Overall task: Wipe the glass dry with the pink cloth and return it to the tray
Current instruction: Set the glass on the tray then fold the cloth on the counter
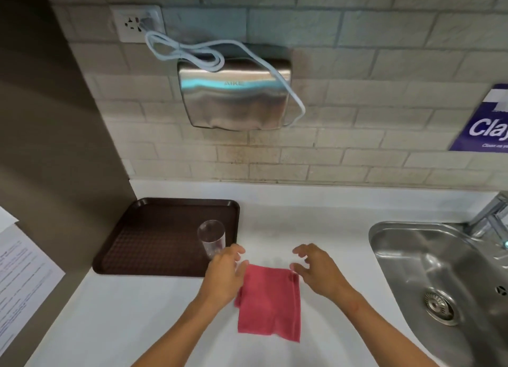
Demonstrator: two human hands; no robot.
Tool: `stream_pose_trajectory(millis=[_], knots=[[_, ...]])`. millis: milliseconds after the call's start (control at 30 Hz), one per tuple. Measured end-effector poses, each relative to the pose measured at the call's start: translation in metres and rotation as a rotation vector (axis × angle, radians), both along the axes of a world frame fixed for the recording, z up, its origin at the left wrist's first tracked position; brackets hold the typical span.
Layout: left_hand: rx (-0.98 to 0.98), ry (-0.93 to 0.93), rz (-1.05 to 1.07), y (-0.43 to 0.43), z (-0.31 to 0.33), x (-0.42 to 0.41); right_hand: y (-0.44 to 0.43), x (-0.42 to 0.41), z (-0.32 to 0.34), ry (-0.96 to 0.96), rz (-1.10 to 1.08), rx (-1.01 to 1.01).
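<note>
A clear glass (211, 236) stands upright near the right edge of the dark brown tray (154, 229). The pink cloth (270, 303) lies flat on the white counter, in front of the tray's right corner. My left hand (224, 276) hovers with fingers apart between the glass and the cloth's left edge, its fingertips close to the base of the glass. At the cloth's upper right corner, my right hand (316, 270) is spread open and holds nothing.
A steel sink (439, 284) with a tap (492, 215) lies to the right. On the tiled wall above hangs a steel hand dryer (236, 94), its cord running to a socket (137, 23). Printed paper (19, 278) lies at the far left.
</note>
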State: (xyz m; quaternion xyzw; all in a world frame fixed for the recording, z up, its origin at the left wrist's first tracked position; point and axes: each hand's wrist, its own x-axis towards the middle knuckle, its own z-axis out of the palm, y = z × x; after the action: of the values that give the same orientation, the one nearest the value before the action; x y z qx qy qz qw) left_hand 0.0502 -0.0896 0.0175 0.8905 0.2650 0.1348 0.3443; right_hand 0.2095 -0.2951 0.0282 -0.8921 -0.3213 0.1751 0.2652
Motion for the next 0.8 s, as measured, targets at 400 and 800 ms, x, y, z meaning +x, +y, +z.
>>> stream_pose_trajectory(millis=[400,800], knots=[[0.283,0.212,-0.404,-0.083,-0.071,-0.028,0.056,-0.011,-0.040,-0.286,0.721,-0.254],[0.556,0.671,-0.427,-0.023,-0.046,0.055,0.040,-0.015,-0.049,-0.327,0.284,-0.642]])
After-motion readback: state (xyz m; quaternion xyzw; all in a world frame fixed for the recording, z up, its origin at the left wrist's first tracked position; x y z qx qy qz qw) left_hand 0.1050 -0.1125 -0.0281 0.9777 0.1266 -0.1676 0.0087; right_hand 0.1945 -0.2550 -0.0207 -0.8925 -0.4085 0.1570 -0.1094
